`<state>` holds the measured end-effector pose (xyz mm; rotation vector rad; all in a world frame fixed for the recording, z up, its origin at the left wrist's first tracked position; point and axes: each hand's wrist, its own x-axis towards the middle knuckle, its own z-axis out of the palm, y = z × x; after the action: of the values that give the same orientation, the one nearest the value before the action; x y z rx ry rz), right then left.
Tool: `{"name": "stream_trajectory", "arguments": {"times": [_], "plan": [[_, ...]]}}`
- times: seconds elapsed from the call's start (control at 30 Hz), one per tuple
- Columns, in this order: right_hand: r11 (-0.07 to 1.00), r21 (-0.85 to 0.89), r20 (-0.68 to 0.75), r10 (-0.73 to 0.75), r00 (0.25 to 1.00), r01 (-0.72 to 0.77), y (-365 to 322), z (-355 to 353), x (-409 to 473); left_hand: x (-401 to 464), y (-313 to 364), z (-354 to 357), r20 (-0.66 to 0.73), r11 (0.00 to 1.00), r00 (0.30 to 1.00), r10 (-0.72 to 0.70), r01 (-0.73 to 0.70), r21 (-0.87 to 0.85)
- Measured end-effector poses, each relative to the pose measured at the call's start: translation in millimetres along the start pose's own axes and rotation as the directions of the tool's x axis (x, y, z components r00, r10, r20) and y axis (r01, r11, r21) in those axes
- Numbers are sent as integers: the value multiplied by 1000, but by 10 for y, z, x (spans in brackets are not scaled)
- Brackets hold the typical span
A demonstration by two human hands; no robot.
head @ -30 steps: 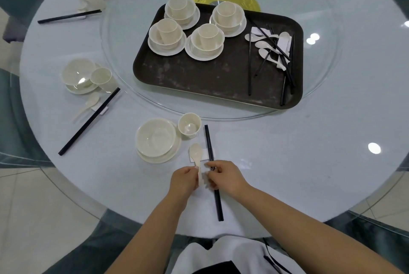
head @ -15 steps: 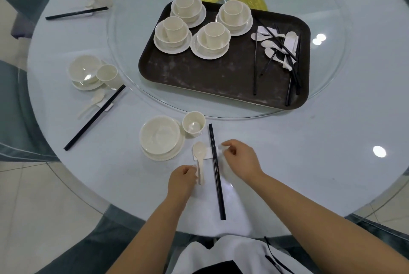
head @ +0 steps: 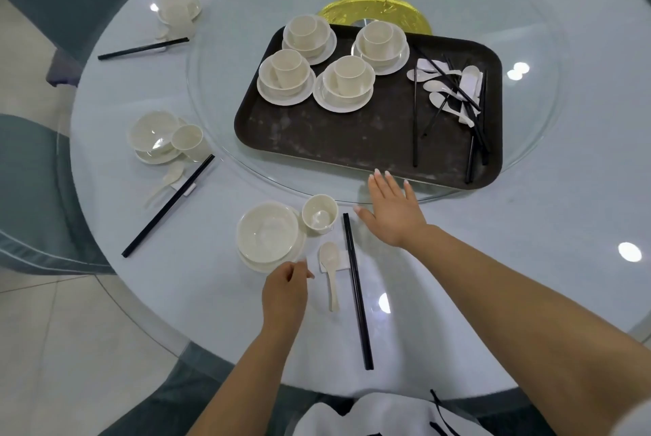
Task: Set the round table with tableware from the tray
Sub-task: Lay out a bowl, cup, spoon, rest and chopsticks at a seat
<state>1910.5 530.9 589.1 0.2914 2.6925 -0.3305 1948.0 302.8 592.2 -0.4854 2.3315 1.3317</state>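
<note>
The dark tray [head: 338, 143] sits on the glass turntable [head: 218, 153] and carries several cream bowl-and-cup stacks [head: 348, 85], white spoons [head: 440, 88] and black chopsticks [head: 415, 118]. In front of me lies a place setting: a bowl on a plate [head: 268, 234], a cup [head: 320, 214], a spoon [head: 331, 270] on a white rest [head: 341, 259] and chopsticks [head: 357, 291]. My right hand [head: 391, 210] stretches flat and empty toward the tray's near edge. My left hand [head: 285, 291] hovers loosely curled beside the plate, holding nothing.
Two more place settings lie at the left [head: 165, 139] and far left [head: 178, 11] of the round table [head: 528, 259]. A gold disc [head: 373, 11] shows behind the tray. Grey-green chairs [head: 31, 189] stand around the table's left side.
Both hands have let go of the spoon and chopstick rest. My right hand has moved forward toward the tray with its fingers spread; my left hand has drifted left toward the plate.
</note>
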Motion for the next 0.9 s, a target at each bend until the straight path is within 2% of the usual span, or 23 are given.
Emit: {"name": "stream_trajectory", "arguments": {"times": [0.1,0.3,0.7,0.9], "plan": [[1000,-15,-56,3,998,-4,10,20,-9,22,118,-37,-8,999,999,38,-39,-31],[994,-110,-40,-9,999,5,119,-1,-33,63,349,-62,14,995,999,37,-36,-97],[991,-132,-33,24,999,-28,357,-58,-46,41,401,-28,69,995,994,90,-86,-56],[980,-161,-35,116,993,-120,508,-97,-89,-6,453,-19,98,992,987,127,-125,-30]]}}
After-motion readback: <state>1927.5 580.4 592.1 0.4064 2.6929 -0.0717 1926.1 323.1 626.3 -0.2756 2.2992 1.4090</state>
